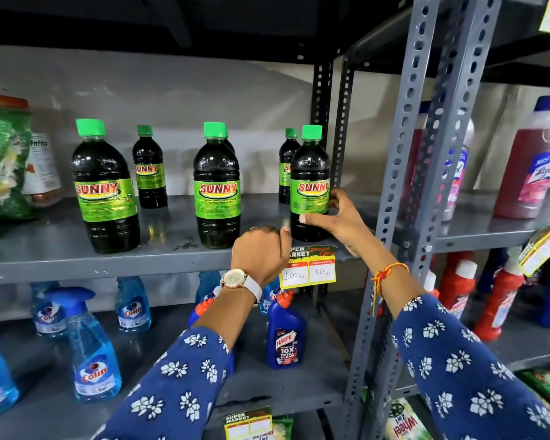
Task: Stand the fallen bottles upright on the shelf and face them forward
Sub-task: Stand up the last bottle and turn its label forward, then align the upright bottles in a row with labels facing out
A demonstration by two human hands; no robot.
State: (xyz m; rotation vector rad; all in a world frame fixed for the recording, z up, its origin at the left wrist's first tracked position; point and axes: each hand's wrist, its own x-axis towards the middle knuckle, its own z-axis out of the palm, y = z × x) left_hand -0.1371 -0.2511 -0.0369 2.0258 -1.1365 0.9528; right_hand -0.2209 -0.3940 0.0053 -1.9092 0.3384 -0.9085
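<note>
My blue flowered sleeves (pixel 477 376) fill the near view. My right hand (pixel 340 219) wraps the rightmost Sunny bottle (pixel 310 185) at the front right end of the shelf (pixel 61 252), thumb across the label's foot, fingers (pixel 335 198) curled round its right side, gripping it. The bottle stands upright, long axis vertical, label turned towards me. My left hand (pixel 261 252) sits just left of its base, fingers loosely curled, holding nothing. The right hand is nearer; I judge only a small twist remains.
</note>
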